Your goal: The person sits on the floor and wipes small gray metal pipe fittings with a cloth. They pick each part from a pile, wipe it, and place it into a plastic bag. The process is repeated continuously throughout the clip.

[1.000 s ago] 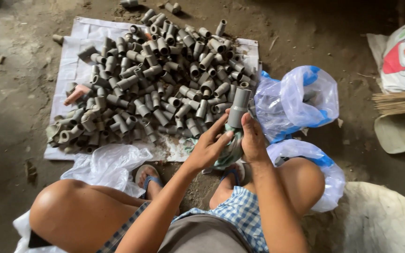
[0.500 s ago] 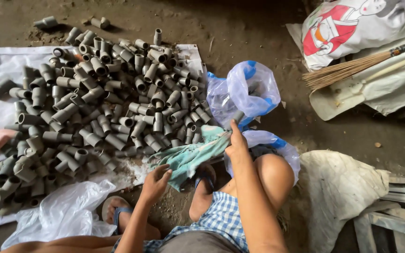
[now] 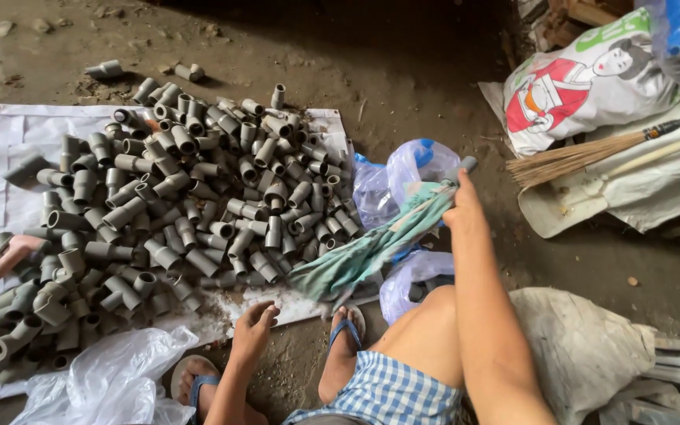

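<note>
My right hand (image 3: pixel 463 206) is stretched out to the right over a clear and blue plastic bag (image 3: pixel 403 177), holding a grey pipe fitting (image 3: pixel 463 167) together with one end of a greenish rag (image 3: pixel 364 253). The rag hangs slanting down to the left from that hand. My left hand (image 3: pixel 255 327) hovers low near the edge of the white sheet (image 3: pixel 5 205), fingers loosely apart, holding nothing. A big heap of grey pipe fittings (image 3: pixel 175 212) lies on the sheet.
A second clear bag (image 3: pixel 411 277) sits by my right knee, a crumpled clear bag (image 3: pixel 108 382) at the lower left. A printed sack (image 3: pixel 584 83), a broom (image 3: pixel 592 153) and a dustpan (image 3: pixel 568 205) lie at the right. A pinkish fitting (image 3: pixel 11 256) rests at the heap's left.
My right hand has swung up and right over the blue bag with the fitting and rag. My left hand has let go of the rag and dropped lower. The view shifted.
</note>
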